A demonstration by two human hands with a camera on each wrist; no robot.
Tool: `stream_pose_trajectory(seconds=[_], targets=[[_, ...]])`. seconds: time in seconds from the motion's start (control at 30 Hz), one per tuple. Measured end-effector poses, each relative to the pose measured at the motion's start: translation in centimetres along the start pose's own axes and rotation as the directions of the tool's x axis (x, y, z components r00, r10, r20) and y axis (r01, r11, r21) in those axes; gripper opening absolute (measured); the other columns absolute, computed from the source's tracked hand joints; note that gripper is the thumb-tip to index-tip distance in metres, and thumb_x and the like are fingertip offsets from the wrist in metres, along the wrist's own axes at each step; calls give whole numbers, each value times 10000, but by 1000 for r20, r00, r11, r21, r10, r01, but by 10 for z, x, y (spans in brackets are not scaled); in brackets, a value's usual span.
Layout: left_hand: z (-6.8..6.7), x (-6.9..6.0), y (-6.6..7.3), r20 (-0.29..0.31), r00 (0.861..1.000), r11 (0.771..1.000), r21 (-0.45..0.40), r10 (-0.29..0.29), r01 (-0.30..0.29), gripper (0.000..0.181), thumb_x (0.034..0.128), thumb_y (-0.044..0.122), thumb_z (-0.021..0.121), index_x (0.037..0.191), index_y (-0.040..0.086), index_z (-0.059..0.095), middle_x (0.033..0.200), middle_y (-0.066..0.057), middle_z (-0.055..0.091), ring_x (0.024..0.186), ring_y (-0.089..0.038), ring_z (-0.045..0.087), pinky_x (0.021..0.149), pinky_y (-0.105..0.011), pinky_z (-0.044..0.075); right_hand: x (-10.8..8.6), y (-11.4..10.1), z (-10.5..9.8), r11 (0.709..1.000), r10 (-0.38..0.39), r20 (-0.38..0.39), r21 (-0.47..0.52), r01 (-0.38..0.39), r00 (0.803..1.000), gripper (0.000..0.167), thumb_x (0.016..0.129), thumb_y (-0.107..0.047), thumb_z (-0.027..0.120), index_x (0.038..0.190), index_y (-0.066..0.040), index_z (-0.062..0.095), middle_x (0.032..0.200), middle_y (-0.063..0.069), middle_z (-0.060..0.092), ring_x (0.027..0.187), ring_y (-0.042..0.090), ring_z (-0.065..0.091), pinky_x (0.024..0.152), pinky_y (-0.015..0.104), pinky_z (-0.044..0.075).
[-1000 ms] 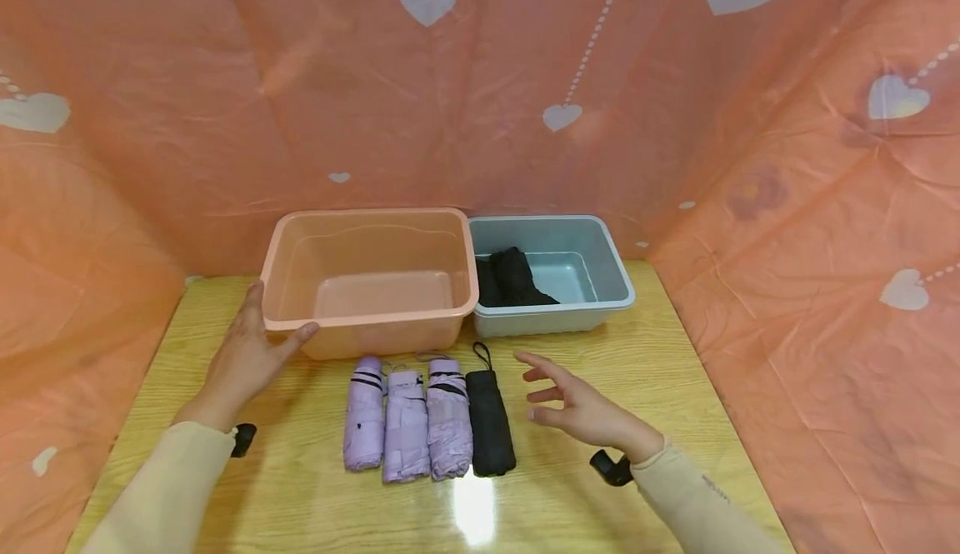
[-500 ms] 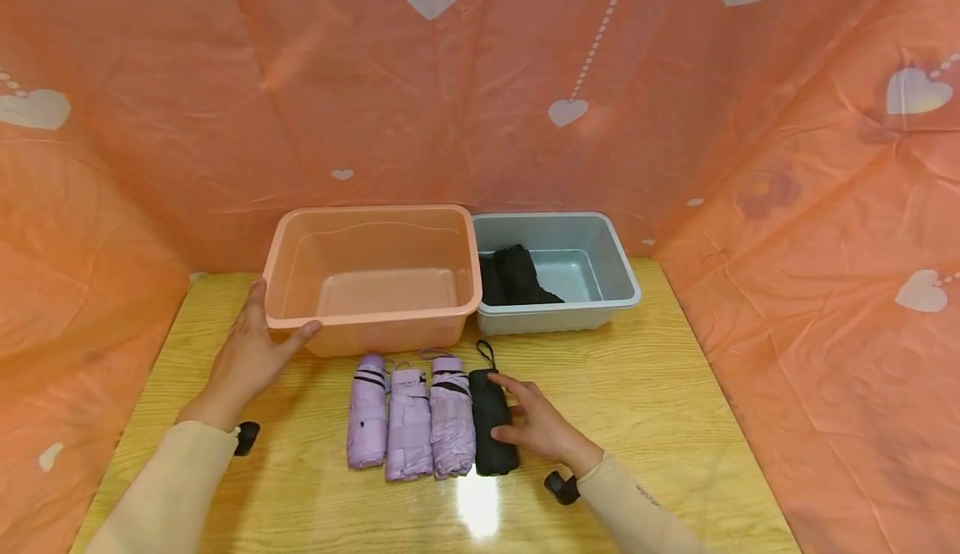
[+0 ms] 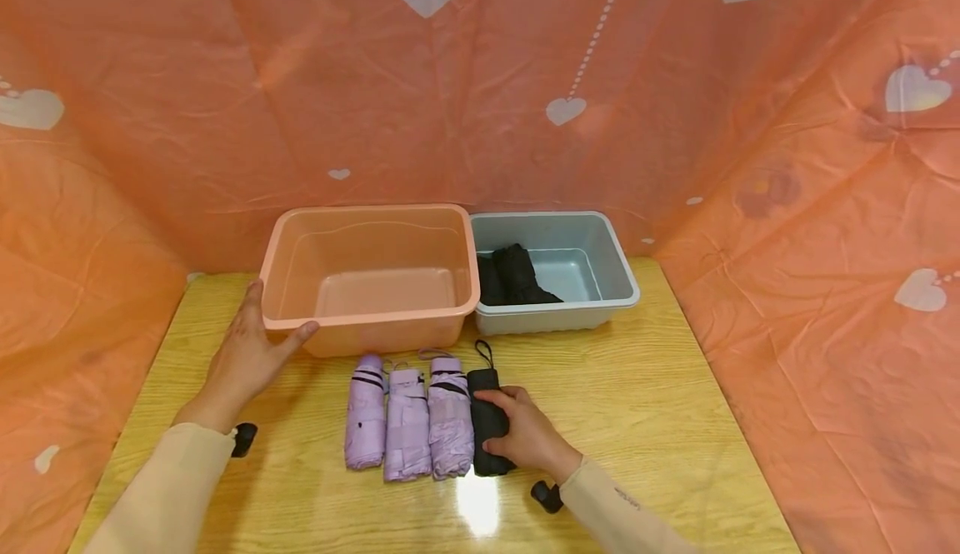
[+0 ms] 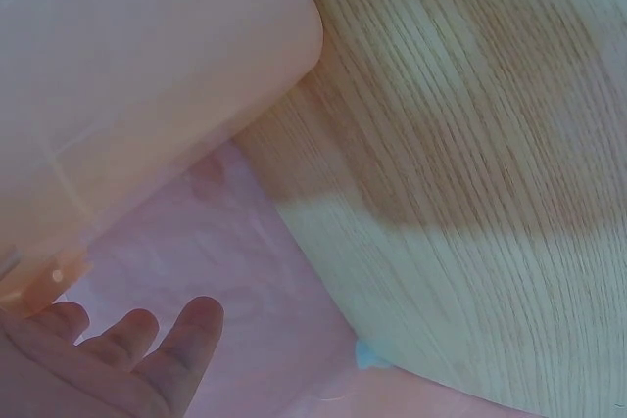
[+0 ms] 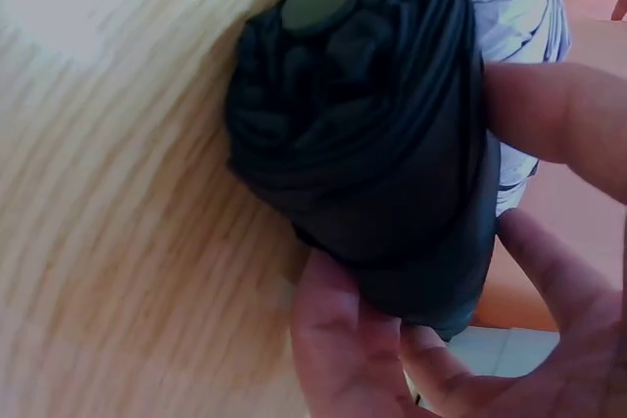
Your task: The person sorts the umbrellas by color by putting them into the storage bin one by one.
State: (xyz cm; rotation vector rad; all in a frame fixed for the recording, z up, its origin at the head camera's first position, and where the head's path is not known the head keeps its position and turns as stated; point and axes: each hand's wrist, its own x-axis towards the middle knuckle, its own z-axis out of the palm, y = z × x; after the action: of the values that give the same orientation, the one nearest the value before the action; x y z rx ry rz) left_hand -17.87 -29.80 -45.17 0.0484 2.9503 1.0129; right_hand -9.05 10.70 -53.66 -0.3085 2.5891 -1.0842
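Observation:
My right hand (image 3: 532,433) holds a folded black umbrella (image 3: 487,421), its thumb on one side and fingers on the other. The black umbrella still lies on the table, a wrist loop at its far end; in the right wrist view its rolled black fabric (image 5: 392,173) sits between thumb and fingers. My left hand (image 3: 243,354) rests with spread fingers at the front left corner of an orange bin (image 3: 382,333). Left of the black umbrella lie three folded purple umbrellas: a left one (image 3: 365,416), a middle one (image 3: 407,429) and a right one (image 3: 451,421).
A grey bin (image 3: 555,318) stands right of the orange bin, with black rolled fabric bundles (image 3: 513,275) in its left part. Both stand at the back of the wooden table (image 3: 637,404), against an orange curtain (image 3: 360,121) with pale hearts.
My right hand has moved left, from beside the black umbrella onto it, and its fingers have closed around it. The left hand has stayed at the orange bin's corner.

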Motion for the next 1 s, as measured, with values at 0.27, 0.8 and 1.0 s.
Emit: stream_pose_trajectory(seconds=[0.27,0.8,1.0], targets=[[0,0,-1,-10,1000,1000,-4,13,-13,1120,929,617,588,1578,87,-156,1613,-293,-31,1414,-574,107,1050,-732,170,3,-2,0,996,48,12,76,-49,999,789,718,-123,887,1429,-230,560,1284,200,485,1039,306,557,844,450,491],[1,3,-2,-14,1000,1000,4,11,-11,1126,925,616,596,1579,77,-146,1603,-318,-6,1404,-582,134,1041,-738,186,-1,8,8,972,-4,-81,235,23,997,776,664,6,865,1372,-172,602,1172,155,481,948,250,536,782,371,507],[1,2,-2,-11,1000,1000,5,14,-14,1123,928,611,595,1578,65,-141,1603,-318,-12,1407,-579,128,1046,-733,184,-4,17,3,895,-7,21,447,-4,1000,799,700,114,789,1426,-107,538,1073,181,646,856,250,653,654,341,569]])
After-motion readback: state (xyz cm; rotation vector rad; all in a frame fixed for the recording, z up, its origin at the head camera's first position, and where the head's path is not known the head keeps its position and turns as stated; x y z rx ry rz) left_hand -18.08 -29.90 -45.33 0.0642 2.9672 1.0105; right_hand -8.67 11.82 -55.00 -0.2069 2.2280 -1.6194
